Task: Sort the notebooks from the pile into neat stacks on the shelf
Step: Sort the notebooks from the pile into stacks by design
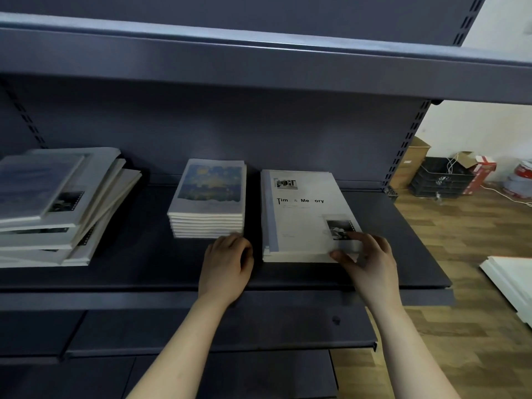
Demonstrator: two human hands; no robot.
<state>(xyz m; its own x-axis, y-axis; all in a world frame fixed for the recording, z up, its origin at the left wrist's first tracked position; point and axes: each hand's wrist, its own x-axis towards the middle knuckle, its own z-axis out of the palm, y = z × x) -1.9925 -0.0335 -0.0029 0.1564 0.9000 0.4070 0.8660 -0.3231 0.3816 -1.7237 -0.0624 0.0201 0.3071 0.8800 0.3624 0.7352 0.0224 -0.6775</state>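
Notebook stack (305,214) on the shelf (144,272)
My right hand (371,260) pinched its front corner; my left hand (227,266) curled beside the smaller stack (207,197), grip unclear.

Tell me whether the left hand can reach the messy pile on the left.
Probably yes: the left hand sits by the small stack, and only bare shelf lies between it and the pile.

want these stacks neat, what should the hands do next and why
Probably nudge the top notebook left until it sits square on the large stack: the right hand pinches its front right corner, and lower notebooks' edges peek out along its left side.
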